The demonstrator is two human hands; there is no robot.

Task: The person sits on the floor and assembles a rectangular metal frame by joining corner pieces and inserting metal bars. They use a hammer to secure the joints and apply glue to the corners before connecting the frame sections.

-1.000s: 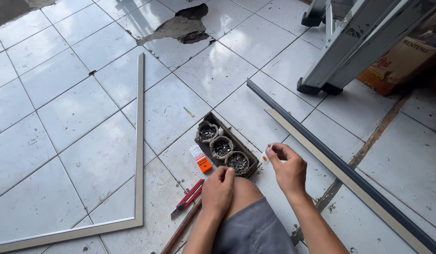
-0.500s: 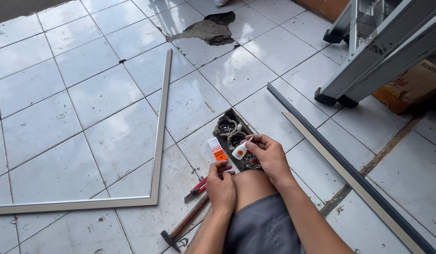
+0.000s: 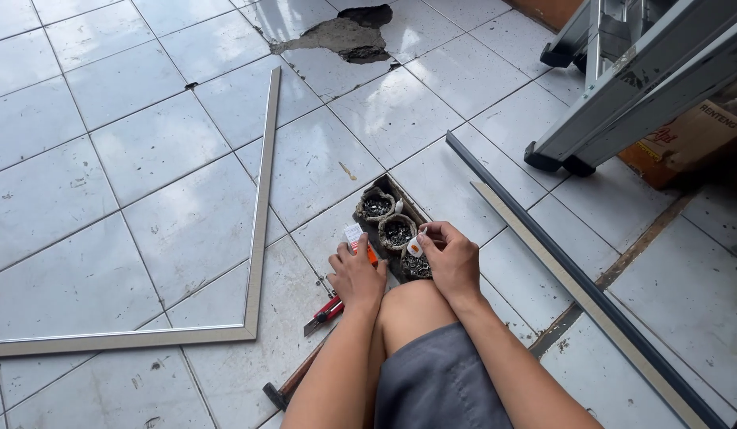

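Now the right hand (image 3: 452,258) is brought back over the tray of screws (image 3: 394,232), closed on a small white tube (image 3: 413,247); the left hand (image 3: 356,278) — fingers curled, holding nothing visible — is rested beside the orange-and-white pack (image 3: 359,241)

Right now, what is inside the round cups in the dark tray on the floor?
The two far cups in the tray hold a dark heap of small pieces, too small to tell. The right hand with a small white tube covers most of the nearest cup.
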